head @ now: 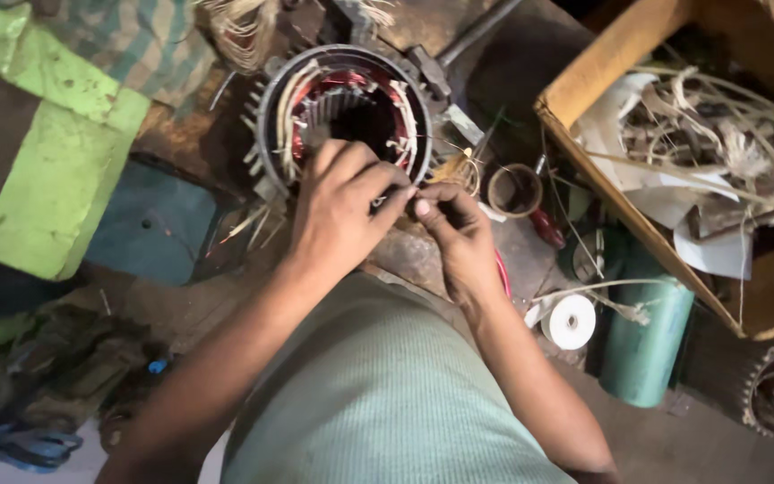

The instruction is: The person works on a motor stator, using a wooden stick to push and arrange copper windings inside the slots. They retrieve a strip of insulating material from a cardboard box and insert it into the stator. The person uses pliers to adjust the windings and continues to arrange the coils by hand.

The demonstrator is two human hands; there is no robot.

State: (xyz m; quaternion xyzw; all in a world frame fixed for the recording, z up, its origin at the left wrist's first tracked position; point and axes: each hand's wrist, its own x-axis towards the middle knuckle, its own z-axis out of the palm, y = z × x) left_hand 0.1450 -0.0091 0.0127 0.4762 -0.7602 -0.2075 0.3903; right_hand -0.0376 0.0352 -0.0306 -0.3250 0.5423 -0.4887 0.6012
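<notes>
1. At centre, stator (347, 112) stands just far of both hands, bore facing up.
2. Left hand (342, 211) grip pinches a winding lead at the near rim.
3. Right hand (459, 229) grip pinches the same lead, just right of it.

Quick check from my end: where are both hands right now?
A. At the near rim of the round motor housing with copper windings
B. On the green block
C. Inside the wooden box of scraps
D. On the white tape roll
A: the left hand and right hand meet fingertip to fingertip at the near rim of the motor housing, apart from the wooden box, white tape roll and green block.
</notes>
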